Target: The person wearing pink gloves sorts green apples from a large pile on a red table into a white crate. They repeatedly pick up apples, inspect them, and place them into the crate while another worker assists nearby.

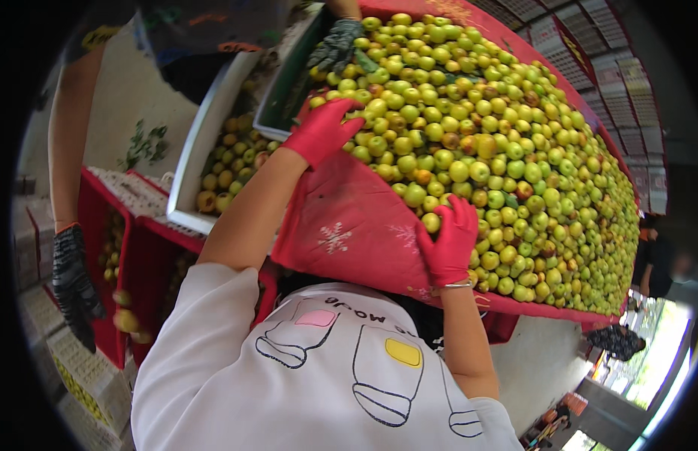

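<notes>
Small round yellow-green fruit (514, 150), some with brown or reddish patches, are heaped on a padded red cloth (341, 222) with white snowflake patterns. My left hand (322, 131), in a red glove, rests at the left edge of the heap, fingers curved and apart over some fruit. My right hand (446, 240), also red-gloved, is at the heap's near edge, fingers spread and bent beside a yellow fruit (430, 222). Whether either hand grips a fruit is hard to make out.
A co-worker's dark-gloved hands (334, 45) (74, 278) show above and at left. A metal-rimmed tray (185, 188) and green crate (277, 98) adjoin the heap. Red crates (104, 180) stand left, stacked boxes (627, 90) upper right, and people (616, 338) at right.
</notes>
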Tool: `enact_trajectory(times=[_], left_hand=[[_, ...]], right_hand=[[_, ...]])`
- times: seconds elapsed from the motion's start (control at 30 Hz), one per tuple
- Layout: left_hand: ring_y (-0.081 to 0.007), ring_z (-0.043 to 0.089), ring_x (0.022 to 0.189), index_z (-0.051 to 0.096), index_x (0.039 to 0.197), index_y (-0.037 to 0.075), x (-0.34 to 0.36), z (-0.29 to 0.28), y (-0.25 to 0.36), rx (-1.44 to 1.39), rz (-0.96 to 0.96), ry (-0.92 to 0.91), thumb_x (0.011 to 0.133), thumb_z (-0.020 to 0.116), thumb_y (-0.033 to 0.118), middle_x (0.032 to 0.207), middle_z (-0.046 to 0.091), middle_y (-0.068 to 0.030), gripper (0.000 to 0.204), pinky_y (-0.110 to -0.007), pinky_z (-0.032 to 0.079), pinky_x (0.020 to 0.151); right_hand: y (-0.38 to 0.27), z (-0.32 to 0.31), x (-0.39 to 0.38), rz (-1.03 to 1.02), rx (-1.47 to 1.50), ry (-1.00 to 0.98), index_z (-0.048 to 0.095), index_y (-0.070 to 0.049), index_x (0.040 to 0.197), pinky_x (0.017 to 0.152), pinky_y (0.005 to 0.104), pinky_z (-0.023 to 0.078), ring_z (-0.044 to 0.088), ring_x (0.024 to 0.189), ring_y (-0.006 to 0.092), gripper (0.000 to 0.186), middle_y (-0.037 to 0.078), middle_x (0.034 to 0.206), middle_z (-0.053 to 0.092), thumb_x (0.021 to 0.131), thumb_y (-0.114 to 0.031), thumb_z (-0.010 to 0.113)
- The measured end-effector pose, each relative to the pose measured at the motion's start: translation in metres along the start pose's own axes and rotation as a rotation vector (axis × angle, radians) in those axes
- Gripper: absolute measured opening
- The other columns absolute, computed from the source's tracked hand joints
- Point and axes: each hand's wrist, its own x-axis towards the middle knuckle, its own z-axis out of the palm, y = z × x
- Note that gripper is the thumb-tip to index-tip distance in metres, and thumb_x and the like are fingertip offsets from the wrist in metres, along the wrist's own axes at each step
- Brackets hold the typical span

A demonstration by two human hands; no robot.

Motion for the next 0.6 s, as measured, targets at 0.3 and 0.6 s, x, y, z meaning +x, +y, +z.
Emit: enact_trajectory(times=[0.3,0.6], left_hand=[[-0.0303,0.063,0.089,0.069,0.104,0.011,0.032,0.116,0.017,-0.083,0.074,0.251,0.079,0.071,0.025,0.098,0.064,-0.0126,0.029,-0.039,0.052,0.080],[-0.0331,0.055,0.096,0.066,0.100,0.012,-0.006,0.168,0.080,-0.182,0.379,0.044,0.074,0.065,0.008,0.096,0.062,-0.0096,0.026,-0.042,0.044,0.086]], right_hand=[[0.024,-0.018,0.015,0.172,-0.130,0.136,0.060,-0.008,0.086,0.105,0.0518,0.032,0.043,0.125,0.0405,0.018,0.016,0.131,0.052,0.072,-0.016,0.069],[0.038,-0.003,0.039,0.286,0.041,0.297,0.061,-0.005,0.113,0.109,0.0495,0.030,0.042,0.127,0.0408,0.028,0.020,0.135,0.049,0.086,-0.011,0.059]])
